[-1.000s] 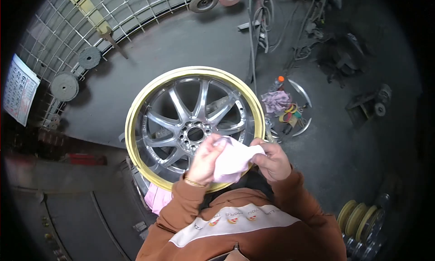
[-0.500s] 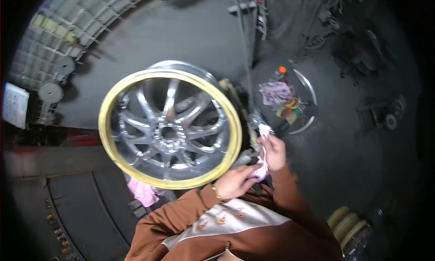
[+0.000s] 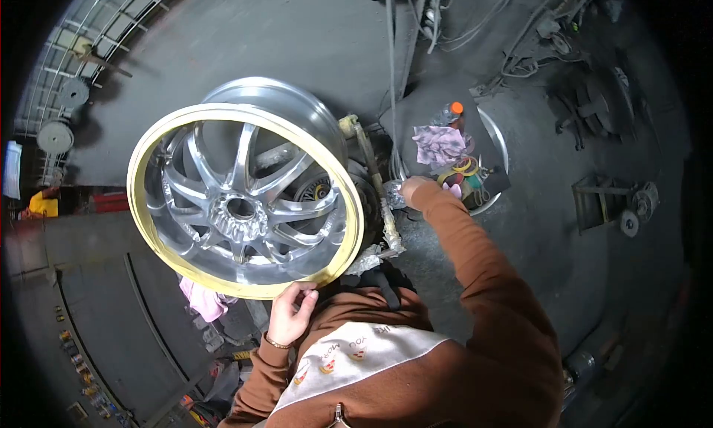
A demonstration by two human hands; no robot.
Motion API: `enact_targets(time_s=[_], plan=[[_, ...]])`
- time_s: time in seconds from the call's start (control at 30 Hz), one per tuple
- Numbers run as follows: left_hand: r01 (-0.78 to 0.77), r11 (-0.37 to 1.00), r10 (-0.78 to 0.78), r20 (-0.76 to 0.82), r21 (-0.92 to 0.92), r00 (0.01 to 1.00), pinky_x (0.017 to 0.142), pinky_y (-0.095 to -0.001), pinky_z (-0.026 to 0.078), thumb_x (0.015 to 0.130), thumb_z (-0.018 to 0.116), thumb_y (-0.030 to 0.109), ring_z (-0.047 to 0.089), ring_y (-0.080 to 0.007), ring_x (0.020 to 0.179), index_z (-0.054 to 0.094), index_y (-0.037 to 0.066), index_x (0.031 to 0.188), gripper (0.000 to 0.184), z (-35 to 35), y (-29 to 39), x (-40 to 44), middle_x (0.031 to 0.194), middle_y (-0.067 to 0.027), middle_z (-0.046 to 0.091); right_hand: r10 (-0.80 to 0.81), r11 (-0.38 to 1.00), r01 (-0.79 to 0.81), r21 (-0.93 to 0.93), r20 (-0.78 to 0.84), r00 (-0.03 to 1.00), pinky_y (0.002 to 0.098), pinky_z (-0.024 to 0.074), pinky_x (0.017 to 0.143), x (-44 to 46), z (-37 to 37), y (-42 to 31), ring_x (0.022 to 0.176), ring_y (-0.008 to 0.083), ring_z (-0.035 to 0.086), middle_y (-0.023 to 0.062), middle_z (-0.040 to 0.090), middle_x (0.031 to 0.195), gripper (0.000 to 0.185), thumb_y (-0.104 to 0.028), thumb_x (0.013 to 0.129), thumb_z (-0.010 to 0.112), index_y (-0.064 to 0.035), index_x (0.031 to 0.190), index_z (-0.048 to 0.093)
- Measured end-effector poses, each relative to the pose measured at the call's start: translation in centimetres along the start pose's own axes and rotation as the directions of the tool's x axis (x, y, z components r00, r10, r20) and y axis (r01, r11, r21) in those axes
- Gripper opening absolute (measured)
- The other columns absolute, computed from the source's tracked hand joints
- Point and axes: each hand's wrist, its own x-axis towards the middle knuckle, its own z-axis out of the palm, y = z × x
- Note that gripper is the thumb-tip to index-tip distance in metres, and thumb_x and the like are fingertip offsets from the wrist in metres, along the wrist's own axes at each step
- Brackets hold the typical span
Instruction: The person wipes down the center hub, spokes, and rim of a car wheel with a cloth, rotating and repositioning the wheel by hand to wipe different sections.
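A polished multi-spoke wheel rim [image 3: 241,179] with yellow tape around its front lip sits tilted on a stand. My left hand [image 3: 292,315] is at the lip's lower edge, its fingers curled against the tape. Out to the right, my right hand [image 3: 418,190] is beside a silvery wrapped end [image 3: 396,195] of the stand; its fingers are mostly hidden. A bit of pink cloth [image 3: 452,190] shows just past my right wrist. Beyond that hand, a mottled purple rag [image 3: 440,146], an orange-capped bottle [image 3: 451,113] and tape rolls [image 3: 466,166] lie on a round drum top.
Hanging cables [image 3: 391,72] run down behind the stand's wrapped bar [image 3: 377,179]. Another pink cloth [image 3: 203,300] hangs below the wheel at left. A wire rack [image 3: 104,27] with discs stands at upper left, and a small metal frame [image 3: 594,205] at far right.
My hands have parted: the left moved left onto the wheel's lip, the right reached up and away toward the drum. The pink cloth between them is no longer there. The view has shifted.
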Motion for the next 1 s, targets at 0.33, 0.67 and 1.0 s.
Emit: enact_targets(time_s=[0.33, 0.67, 1.0], plan=[[-0.051, 0.979, -0.022, -0.353, -0.195, 0.935, 0.066, -0.0216, 0.046, 0.092, 0.058, 0.006, 0.056, -0.0071, 0.070, 0.063, -0.004, 0.097, 0.012, -5.1, 0.1, -2.0, 0.078, -0.0031, 0.063, -0.128, 0.991, 0.123, -0.053, -0.093, 0.987, 0.0434, 0.0509, 0.084, -1.3, 1.2, 1.5, 0.093, 0.0351, 0.065, 0.0195, 0.068, 0.096, 0.022, -0.015, 0.079, 0.056, -0.0037, 0.090, 0.071], [-0.381, 0.924, 0.214, -0.864, 0.027, 0.457, 0.065, -0.0204, 0.042, 0.095, 0.055, 0.009, 0.049, -0.0057, 0.069, 0.060, -0.002, 0.089, 0.014, -20.4, -0.6, 2.8, 0.079, -0.0016, 0.058, -0.016, 0.101, 0.581, 0.808, -0.582, 0.813, 0.0190, 0.0237, 0.040, -21.8, -9.6, -11.2, 0.045, -0.0007, 0.032, -0.0062, 0.047, 0.062, 0.020, -0.010, 0.095, 0.051, -0.0034, 0.110, 0.062], [-0.632, 0.700, 0.704, -0.474, 0.334, 0.529, 0.060, -0.0330, 0.046, 0.077, 0.065, -0.003, 0.055, -0.0250, 0.063, 0.063, -0.001, 0.083, 0.007, -18.9, 3.2, 9.0, 0.070, -0.0107, 0.056, -0.168, 0.571, 0.794, 0.209, -0.917, 0.362, 0.0311, 0.0486, 0.067, -7.0, -16.3, -31.3, 0.070, 0.0221, 0.061, 0.0156, 0.061, 0.080, 0.026, -0.004, 0.092, 0.050, 0.0007, 0.116, 0.059]])
